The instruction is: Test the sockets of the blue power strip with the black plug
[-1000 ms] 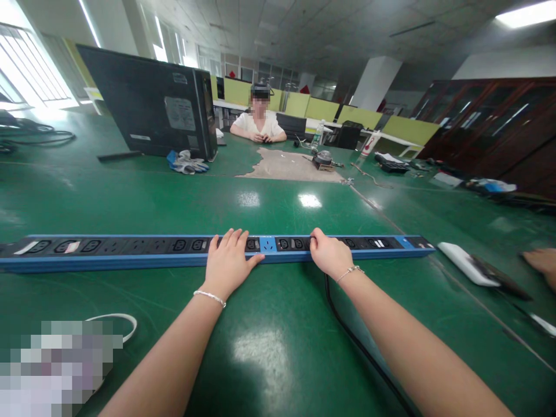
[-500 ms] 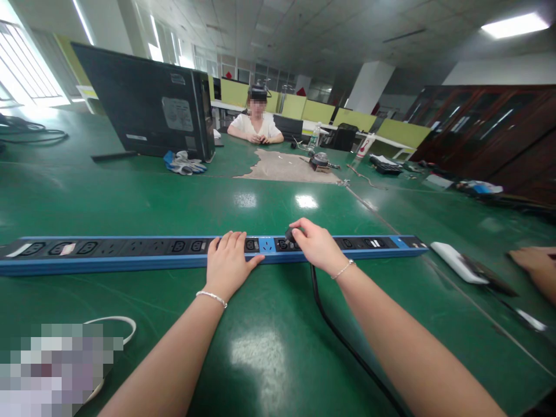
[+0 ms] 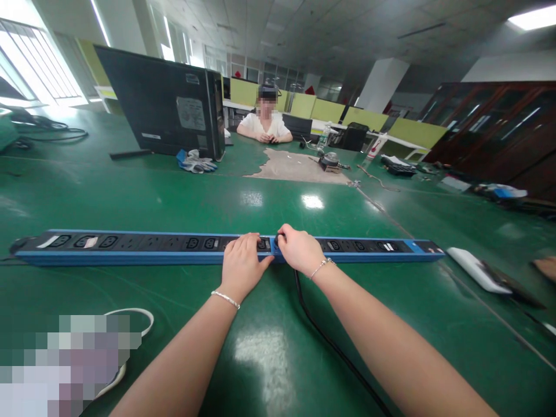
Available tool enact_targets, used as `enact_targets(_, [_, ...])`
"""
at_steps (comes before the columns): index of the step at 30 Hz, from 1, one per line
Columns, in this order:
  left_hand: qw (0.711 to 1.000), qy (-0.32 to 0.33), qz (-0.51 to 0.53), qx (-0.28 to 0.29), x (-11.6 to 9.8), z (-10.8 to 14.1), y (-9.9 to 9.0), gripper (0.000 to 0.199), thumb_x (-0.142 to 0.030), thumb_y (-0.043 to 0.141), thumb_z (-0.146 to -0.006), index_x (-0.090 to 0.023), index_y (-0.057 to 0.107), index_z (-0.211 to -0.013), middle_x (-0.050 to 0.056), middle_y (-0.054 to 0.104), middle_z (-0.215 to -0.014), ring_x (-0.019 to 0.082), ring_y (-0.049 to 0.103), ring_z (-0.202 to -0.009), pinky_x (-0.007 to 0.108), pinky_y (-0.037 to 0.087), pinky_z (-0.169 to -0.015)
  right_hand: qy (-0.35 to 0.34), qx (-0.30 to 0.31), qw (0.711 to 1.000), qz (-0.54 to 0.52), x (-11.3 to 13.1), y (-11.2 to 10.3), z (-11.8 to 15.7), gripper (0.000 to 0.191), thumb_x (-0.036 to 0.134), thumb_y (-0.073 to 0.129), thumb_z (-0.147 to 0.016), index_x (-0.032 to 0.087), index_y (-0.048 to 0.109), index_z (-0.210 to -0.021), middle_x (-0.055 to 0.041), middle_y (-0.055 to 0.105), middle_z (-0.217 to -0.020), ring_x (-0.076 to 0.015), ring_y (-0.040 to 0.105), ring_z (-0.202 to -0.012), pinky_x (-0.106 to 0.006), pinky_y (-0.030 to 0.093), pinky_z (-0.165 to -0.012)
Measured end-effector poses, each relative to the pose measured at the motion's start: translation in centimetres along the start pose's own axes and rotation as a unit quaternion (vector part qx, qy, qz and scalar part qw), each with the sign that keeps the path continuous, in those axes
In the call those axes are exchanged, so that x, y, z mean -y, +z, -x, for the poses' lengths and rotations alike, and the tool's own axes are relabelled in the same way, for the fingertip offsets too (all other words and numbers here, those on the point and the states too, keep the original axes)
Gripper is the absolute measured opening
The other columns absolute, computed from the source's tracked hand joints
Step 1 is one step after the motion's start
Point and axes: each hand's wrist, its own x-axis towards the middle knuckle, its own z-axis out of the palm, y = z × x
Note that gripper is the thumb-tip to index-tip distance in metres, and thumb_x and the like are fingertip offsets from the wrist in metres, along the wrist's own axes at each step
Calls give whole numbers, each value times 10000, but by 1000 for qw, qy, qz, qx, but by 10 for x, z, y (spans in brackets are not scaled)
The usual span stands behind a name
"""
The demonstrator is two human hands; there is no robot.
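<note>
A long blue and black power strip lies across the green table before me, its several sockets facing up. My left hand rests over its middle, fingers across the top and thumb along the near side, gripping it. Just to the right, my right hand pinches a black plug at the blue socket section. The fingers hide the plug's prongs, so I cannot tell whether it sits in the socket. A black cable runs from under that hand toward the table's near edge.
A black computer case stands at the back left, gloves beside it. Another person sits across the table. A white object lies past the strip's right end, near someone's hand.
My right hand has moved left with the plug, from a black socket to the blue section beside my left hand. My left hand keeps its place on the strip. The view has shifted slightly.
</note>
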Motion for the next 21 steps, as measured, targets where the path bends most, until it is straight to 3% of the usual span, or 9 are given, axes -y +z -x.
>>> enact_targets(6, [1000,-11,5,-10,-1,1,-1,432,-410,602,-783,-140,520,-1110,132,639,-1135,257,562,-1092,391,369,-934,-19,52,998,0,1,-6,-13,274,269,345,-888,200,594,-980,-103,696,-943,-230,656,-896,-291,443,-736])
enact_targets(15, [999,-12,30,-7,-13,1,-2,133,-228,497,-805,-175,549,-914,69,635,-904,228,558,-940,362,405,-846,-5,0,997,76,18,10,4,290,283,289,-911,190,527,-1048,-133,686,-845,-258,676,-792,-322,460,-662])
enact_targets(21, [998,-21,56,-2,-23,1,-2,241,-266,490,-839,-148,538,-1043,84,642,-969,221,567,-953,354,415,-858,-19,-16,999,27,6,17,-1,311,339,297,-931,213,564,-1029,-92,693,-853,-236,666,-794,-310,446,-668])
